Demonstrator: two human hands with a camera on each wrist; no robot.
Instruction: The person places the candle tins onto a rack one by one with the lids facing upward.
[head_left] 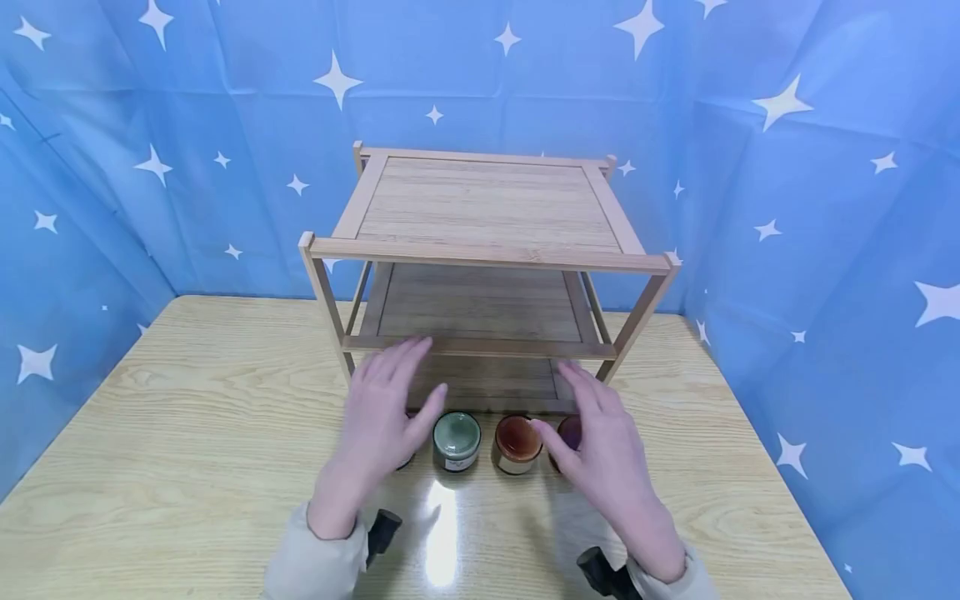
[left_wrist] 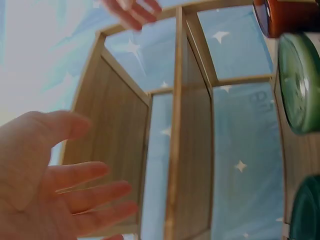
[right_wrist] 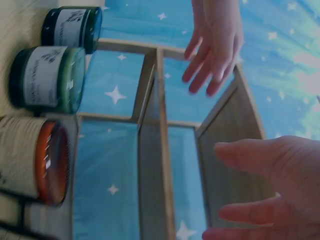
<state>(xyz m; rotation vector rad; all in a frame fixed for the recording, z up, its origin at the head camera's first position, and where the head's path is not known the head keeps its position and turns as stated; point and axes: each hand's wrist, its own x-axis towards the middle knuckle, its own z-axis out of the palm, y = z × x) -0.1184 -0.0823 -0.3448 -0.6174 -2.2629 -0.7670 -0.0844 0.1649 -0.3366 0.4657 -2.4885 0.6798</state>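
My left hand [head_left: 380,417] hovers with fingers spread and nothing in its grasp, over the left end of a row of glass jars. Facing it, my right hand [head_left: 609,446] is likewise empty, its fingers extended above the row's right end. Between the hands stand a green jar [head_left: 457,437] and a reddish-brown jar [head_left: 517,439]. A purple-topped jar [head_left: 571,431] is partly covered by the right hand. The left hand mostly hides a dark green jar, whose label shows in the right wrist view [right_wrist: 70,27]. Both hands appear apart from the jars.
Just behind the jars stands a wooden tiered shelf [head_left: 487,204] with a raised front rail [head_left: 487,253]. It rests on a light wood table [head_left: 225,433]. A blue cloth with white stars [head_left: 465,75] hangs around the back and sides.
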